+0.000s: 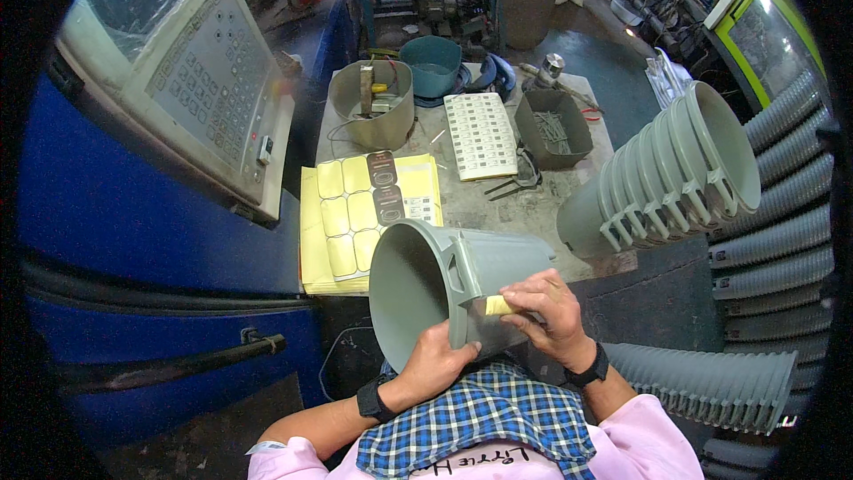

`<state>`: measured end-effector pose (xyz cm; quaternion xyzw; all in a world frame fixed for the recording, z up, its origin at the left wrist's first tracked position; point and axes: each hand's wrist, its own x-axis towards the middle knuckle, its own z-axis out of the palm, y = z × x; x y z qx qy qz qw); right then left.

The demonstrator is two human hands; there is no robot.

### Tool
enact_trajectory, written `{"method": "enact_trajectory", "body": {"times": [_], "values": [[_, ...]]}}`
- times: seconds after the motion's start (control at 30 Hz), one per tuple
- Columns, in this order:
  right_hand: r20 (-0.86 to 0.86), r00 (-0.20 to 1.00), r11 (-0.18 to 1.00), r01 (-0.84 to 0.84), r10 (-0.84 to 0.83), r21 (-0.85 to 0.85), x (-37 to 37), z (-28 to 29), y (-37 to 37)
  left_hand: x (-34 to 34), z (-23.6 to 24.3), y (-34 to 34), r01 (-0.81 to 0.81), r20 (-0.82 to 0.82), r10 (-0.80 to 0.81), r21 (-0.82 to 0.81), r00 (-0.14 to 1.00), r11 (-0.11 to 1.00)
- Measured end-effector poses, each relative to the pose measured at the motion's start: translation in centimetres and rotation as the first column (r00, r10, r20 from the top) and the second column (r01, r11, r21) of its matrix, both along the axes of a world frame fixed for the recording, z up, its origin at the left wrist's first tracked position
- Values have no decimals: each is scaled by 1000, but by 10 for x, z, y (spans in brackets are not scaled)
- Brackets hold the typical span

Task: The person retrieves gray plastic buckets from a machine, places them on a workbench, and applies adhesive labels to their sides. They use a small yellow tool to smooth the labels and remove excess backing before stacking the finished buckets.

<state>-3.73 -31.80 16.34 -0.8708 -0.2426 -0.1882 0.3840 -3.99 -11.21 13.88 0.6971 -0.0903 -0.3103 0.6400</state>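
A grey plastic bucket [511, 253] lies tilted on its side against my lap, its open mouth facing left. My left hand [433, 363] is closed on the near part of the rim, thumb on the outer wall. Close to the rim, my right hand [549, 309] pinches a small yellow piece [498, 305], which looks like a label or its backing, against the bucket's side. Beyond the bucket, yellow sticker sheets [336, 213] are stacked on the table, with two dark labels [385, 187] still on the top one. Part of the right fingertips' contact is hidden.
On the table [462, 200] are a white sheet of small labels [480, 133], a grey tub with tools [371, 120], a teal container [431, 67] and a dark bin of metal pieces [553, 129]. Nested buckets [662, 164] lean at right; more stacks [711, 382] lie beside me. A control panel [209, 80] stands left.
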Motion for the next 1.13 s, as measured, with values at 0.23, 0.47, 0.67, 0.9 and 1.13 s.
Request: {"method": "enact_trajectory", "body": {"times": [0.23,0.47,0.67,0.9,1.13], "values": [[434,862,917,362,-261,-167,12,-4,-22,0,4,2,-7,74,6,13,997,1000],[-333,886,850,426,-322,311,15,10,-47,-1,8,2,-4,73,4,5,997,1000],[-326,936,950,-24,131,312,-3,8,-10,-2,3,-1,-10,90,10,-5,996,1000],[-266,958,970,-45,109,237,0,10,-8,-5,2,-4,-16,101,15,9,995,1000],[-261,947,957,-116,187,266,-1,6,-15,-4,6,-1,71,129,-75,38,989,997]]}}
